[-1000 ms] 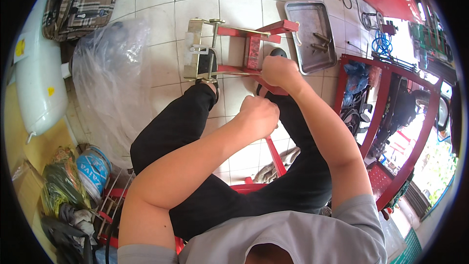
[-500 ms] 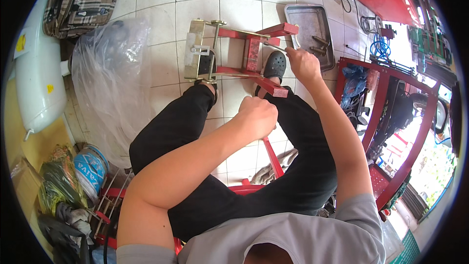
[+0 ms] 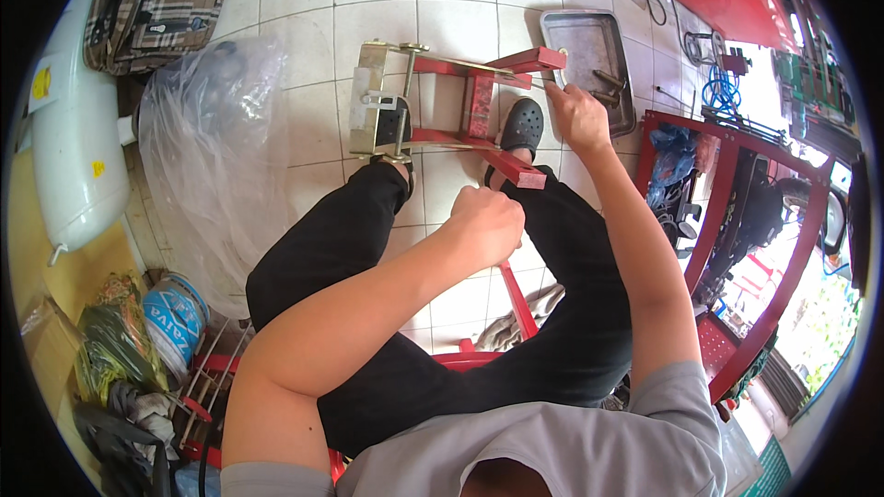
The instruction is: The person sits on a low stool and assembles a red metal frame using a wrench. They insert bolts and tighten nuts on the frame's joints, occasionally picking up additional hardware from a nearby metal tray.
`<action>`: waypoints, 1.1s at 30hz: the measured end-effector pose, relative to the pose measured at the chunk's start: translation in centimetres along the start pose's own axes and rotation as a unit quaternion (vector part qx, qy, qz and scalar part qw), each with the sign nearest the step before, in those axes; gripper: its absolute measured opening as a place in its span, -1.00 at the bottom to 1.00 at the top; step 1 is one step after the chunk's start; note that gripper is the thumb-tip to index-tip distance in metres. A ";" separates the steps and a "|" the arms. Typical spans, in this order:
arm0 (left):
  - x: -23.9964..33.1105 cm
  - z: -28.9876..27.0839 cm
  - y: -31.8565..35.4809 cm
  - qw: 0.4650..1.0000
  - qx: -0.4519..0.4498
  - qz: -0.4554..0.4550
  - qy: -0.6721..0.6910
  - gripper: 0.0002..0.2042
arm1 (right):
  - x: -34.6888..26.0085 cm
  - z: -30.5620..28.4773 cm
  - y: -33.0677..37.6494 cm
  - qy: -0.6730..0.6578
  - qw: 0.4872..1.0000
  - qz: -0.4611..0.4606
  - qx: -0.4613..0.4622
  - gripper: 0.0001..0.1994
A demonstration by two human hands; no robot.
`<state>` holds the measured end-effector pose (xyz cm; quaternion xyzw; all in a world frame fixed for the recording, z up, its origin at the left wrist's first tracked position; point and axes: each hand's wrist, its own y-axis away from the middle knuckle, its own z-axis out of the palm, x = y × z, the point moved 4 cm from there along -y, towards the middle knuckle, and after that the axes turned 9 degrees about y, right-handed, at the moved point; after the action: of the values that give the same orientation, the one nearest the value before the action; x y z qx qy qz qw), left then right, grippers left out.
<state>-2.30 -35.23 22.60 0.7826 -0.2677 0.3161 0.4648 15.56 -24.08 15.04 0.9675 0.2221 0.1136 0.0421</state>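
A red metal frame [image 3: 479, 106] with a tan bracket [image 3: 373, 110] at its left end lies on the white tiled floor between my feet. My left hand [image 3: 488, 221] is a closed fist just below the frame's near arm. It sits at the top of a slim red bar [image 3: 520, 299] that runs down between my legs. My right hand [image 3: 575, 115] reaches up to the far arm's end beside the metal tray [image 3: 575, 32]. Its fingers curl downward, and what they touch is hidden. My dark clog [image 3: 523, 124] rests inside the frame.
A clear plastic bag [image 3: 221, 147] lies at the left. Behind it are a white tank [image 3: 64, 147] and a plaid bag [image 3: 157, 0]. Red shelving [image 3: 727, 221] stands at the right. Rags [image 3: 525, 317] lie by my red stool, and bundles and a wire rack are at lower left.
My right hand left the spot beside my left fist and moved up and right to the frame's far arm by the tray. My left fist stayed put.
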 end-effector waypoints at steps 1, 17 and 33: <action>0.0 -0.1 0.0 1.000 -0.001 -0.003 0.003 -0.67 | 0.2 0.3 0.0 0.005 1.000 0.000 -0.005 -0.77; 0.0 0.1 0.3 0.999 0.027 0.025 -0.008 -0.67 | 1.6 4.9 1.1 -0.063 0.994 0.023 0.090 -0.89; 0.8 0.1 0.3 1.000 0.008 0.028 -0.009 -0.67 | 1.3 -0.3 -1.1 0.005 0.999 -0.003 0.034 -0.81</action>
<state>-1.96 -35.51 23.36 0.7809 -0.2917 0.3242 0.4471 16.17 -22.53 15.41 0.9671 0.2286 0.1108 0.0086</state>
